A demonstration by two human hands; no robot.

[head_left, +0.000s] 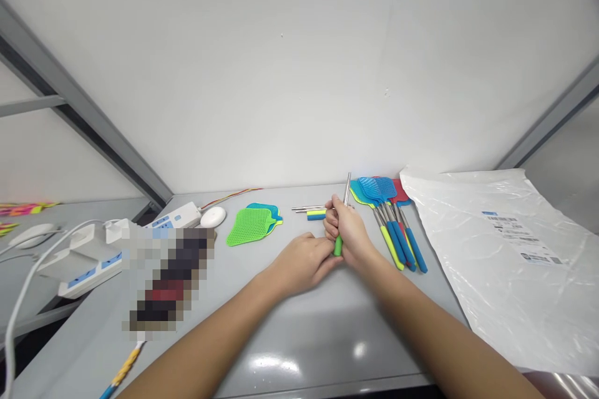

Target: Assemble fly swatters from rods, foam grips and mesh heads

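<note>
In the middle of the table, my right hand [350,229] is wrapped round a fly swatter's metal rod [347,188], which stands up tilted above the fist. A green handle [337,246] shows below that fist. My left hand [299,262] is closed against the handle's lower part, its thumb and fingers touching it; the exact grip is partly hidden. Just behind the hands lie loose metal rods [306,208] and yellow and blue handles [316,215]. Left of them is a small stack of swatter heads, a green head [250,226] on top of a blue one [266,207].
Several whole fly swatters [397,224] lie in a pile right of my hands. Beyond them a large white plastic package [496,262] covers the table's right side. At left are a power strip [175,217], a white round device [213,217], cables and a blurred-out object [173,280].
</note>
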